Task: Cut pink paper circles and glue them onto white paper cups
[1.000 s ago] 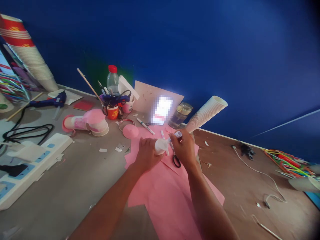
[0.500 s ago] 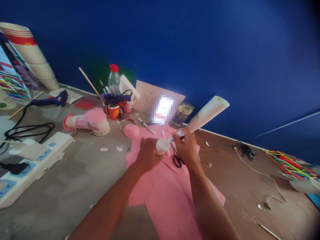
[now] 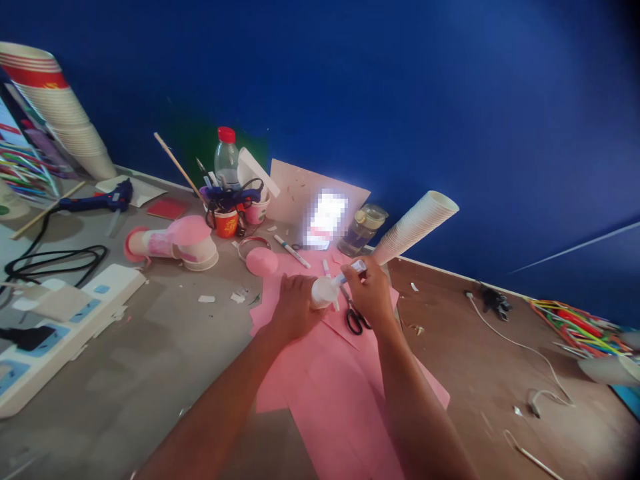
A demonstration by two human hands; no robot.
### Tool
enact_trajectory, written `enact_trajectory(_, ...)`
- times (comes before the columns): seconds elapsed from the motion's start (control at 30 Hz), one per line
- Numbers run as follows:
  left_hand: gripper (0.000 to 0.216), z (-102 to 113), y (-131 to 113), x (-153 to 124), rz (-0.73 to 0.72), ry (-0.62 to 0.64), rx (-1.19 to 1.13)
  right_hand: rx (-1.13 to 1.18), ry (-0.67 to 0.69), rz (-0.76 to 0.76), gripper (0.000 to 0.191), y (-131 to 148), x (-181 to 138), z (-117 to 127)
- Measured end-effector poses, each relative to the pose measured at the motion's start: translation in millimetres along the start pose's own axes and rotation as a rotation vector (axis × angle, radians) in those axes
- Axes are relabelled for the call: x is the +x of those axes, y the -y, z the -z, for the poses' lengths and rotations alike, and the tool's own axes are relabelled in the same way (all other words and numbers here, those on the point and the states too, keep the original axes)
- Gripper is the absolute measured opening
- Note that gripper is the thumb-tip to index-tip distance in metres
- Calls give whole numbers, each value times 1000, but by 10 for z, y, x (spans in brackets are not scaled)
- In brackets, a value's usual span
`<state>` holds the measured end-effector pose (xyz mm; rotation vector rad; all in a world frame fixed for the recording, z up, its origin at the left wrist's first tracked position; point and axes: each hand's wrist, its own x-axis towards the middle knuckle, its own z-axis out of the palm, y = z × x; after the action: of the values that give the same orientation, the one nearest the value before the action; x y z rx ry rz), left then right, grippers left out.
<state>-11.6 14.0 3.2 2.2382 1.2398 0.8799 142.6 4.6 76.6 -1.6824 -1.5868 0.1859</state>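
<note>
Only our view has shifted slightly; we find left hand (image 3: 296, 307) gripping white cylinder (image 3: 325, 293), right hand (image 3: 374, 290) pale tube (image 3: 357, 267), red-capped bottle (image 3: 227, 159) holding clear liquid (image 3: 230, 178).

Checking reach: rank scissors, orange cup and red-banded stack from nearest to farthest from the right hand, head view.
1. Scissors: beside the right hand.
2. Orange cup: left, farther back.
3. Red-banded stack: far left.
</note>
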Motion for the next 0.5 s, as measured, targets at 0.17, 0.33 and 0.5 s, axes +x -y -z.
enact_trajectory(0.17, 45, -9, 5, 3, -3, 1, 1, -132, -22, 35, 21, -25, -3, -27)
enact_trajectory(0.33, 43, -9, -4, -5, 3, -17, 10, -107, -67, 44, 18, -55, 15, 12)
enact_trajectory(0.5, 46, -6, -3, -2, 6, 3, 30, 82, 75, 87, 17, -25, 14, 35)
